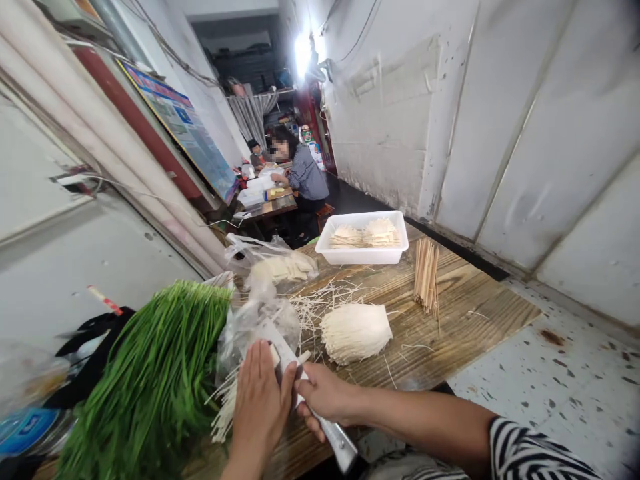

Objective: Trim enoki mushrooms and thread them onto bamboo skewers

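Note:
My right hand [320, 393] is wrapped round a kitchen knife [339, 443]. Its blade points away from me to the left, beside the fingers of my left hand [260, 390]. That left hand lies stretched out, palm down, over a bunch of enoki mushrooms [226, 410], with the thumb apart near the blade. Most of this bunch is hidden under the hand; thin strands stick out on the left. A second, larger enoki bunch [356, 332] rests on the wooden table [465, 290], right of the blade. Loose enoki strands [327, 300] are scattered behind it.
Green chives [155, 373] are heaped at left, next to a clear plastic bag [250, 320]. Behind are a bag of pale slices [283, 267] and a white tray [363, 257] with skewered enoki. Wooden skewers [427, 277] lie at right. A person [307, 173] sits at another table.

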A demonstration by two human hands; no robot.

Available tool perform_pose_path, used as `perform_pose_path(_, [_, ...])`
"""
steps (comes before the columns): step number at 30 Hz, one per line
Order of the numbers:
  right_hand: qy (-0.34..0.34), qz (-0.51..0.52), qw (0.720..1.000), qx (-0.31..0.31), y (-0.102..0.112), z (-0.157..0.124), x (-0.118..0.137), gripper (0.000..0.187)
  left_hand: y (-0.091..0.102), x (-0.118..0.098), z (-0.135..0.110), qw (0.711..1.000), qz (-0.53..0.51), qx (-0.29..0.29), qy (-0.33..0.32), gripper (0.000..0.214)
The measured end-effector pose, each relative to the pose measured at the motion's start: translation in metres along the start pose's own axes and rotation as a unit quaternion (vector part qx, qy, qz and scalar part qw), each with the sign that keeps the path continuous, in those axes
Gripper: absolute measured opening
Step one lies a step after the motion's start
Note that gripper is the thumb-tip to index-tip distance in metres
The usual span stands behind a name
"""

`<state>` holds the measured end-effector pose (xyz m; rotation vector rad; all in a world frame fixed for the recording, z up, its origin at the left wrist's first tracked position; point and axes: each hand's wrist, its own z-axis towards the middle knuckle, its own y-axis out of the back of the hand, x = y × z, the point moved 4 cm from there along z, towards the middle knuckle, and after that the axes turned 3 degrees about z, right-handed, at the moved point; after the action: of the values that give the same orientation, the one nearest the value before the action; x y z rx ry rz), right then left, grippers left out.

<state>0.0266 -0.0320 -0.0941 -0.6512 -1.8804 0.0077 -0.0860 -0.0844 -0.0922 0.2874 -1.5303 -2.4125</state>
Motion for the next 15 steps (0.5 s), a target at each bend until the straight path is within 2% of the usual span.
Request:
perform_pose_path(3, [-0.004, -0.032, 0.999, -0.041, 0.007, 0.011, -0.007, 0.019, -0.032, 0.007, -0.004, 0.997, -0.073, 0.022, 0.017, 0.065])
perform_pose_path(6, [0.02, -0.053, 0.994, -0.092, 0.026, -0.004, -0.003, 0.016, -0.049, -0.001, 0.003, 0.991, -0.132, 0.028, 0.007, 0.061])
perform_pose_path(9, [0.071, -0.065, 0.986, -0.136, 0.052, -0.045, 0.008, 0.01, -0.057, -0.009, 0.011, 0.991, -0.123, 0.054, 0.014, 0.061])
perform_pose_path(11, [0.133, -0.052, 0.976, -0.166, 0.071, -0.082, 0.015, 0.011, -0.058, -0.014, 0.014, 0.993, -0.083, 0.083, 0.02, 0.063])
perform_pose_path(13, [0.174, -0.009, 0.966, -0.192, 0.091, -0.119, 0.014, 0.021, -0.051, -0.021, 0.015, 0.996, -0.032, 0.084, 0.021, 0.067])
perform_pose_path(15, [0.188, 0.029, 0.953, -0.237, 0.109, -0.149, 0.004, 0.029, -0.036, -0.035, 0.017, 0.998, 0.017, 0.049, 0.018, 0.069])
